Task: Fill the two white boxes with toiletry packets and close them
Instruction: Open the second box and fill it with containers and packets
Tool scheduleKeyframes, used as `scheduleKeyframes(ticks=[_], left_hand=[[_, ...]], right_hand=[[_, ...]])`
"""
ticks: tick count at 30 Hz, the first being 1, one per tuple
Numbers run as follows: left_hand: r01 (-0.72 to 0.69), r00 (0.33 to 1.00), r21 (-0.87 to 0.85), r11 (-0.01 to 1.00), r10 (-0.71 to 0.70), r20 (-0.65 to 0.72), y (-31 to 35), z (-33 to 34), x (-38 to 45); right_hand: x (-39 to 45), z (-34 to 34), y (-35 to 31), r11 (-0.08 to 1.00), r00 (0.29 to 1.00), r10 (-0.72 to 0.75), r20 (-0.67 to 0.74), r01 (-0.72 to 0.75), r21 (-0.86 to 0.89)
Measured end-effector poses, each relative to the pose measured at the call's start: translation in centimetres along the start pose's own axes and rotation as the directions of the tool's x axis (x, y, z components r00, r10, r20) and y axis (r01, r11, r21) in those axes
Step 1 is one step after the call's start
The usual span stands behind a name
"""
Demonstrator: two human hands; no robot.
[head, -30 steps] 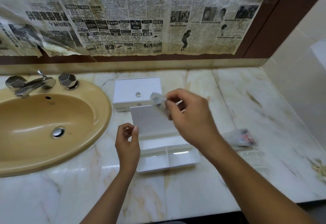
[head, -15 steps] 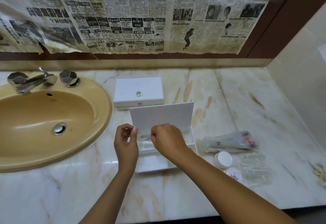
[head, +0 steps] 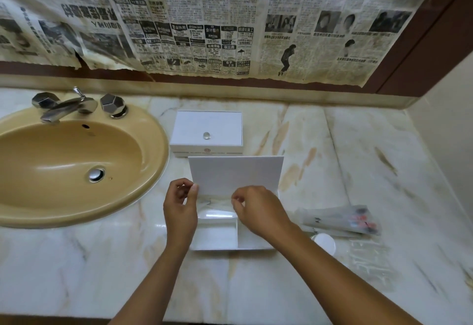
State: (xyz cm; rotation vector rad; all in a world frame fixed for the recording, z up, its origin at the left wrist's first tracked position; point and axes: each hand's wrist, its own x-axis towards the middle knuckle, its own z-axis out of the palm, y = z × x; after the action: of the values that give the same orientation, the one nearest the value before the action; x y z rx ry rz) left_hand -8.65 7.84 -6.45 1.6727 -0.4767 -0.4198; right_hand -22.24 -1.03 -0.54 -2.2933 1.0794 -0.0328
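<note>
My right hand [head: 258,212] has brought the clear packet [head: 217,200] down into the open box [head: 231,232], grip pinching it; my left hand [head: 180,207] pinches the lid [head: 235,175].

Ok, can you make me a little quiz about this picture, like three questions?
1. True or false: the far box beside the sink has its lid shut.
2. Which hand holds up the near box's lid by its corner: A left hand, B right hand?
3. Fill in: the loose packets lie to the ___ of the near box.

Key: 1 true. 2 A. 3 right.
</note>
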Motion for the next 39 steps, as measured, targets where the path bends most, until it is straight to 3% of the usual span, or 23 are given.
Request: scheduleKeyframes(ticks=[11,18,23,31,39], left_hand=[[-0.004,0.999,-0.015,1.000,0.004,-0.032,0.0,0.3,-0.1],[0.001,0.998,-0.025,1.000,-0.003,-0.061,0.0,0.7,-0.3],[0.004,0.998,-0.030,1.000,-0.006,-0.060,-0.3,1.1,-0.3],[-0.023,0.999,-0.012,1.000,0.023,-0.039,-0.7,0.9,-0.2],[-0.053,0.998,-0.007,0.999,0.053,-0.031,-0.9,0.7,-0.2]], right_hand=[[-1.3,-3.2,2.8,0.999,0.997,0.028,-0.069,-0.026,0.026],[-1.4,-5.7,5.7,0.992,0.986,0.114,-0.125,-0.119,-0.032],[-1.4,-6.8,8.3,0.961,0.972,0.235,0.020,-0.229,-0.157],[-1.9,-6.9,9.9,0.919,0.889,0.372,0.268,-0.312,-0.241],[-2.4,-7.3,9.7,0.924,0.881,0.370,0.294,-0.317,-0.213]])
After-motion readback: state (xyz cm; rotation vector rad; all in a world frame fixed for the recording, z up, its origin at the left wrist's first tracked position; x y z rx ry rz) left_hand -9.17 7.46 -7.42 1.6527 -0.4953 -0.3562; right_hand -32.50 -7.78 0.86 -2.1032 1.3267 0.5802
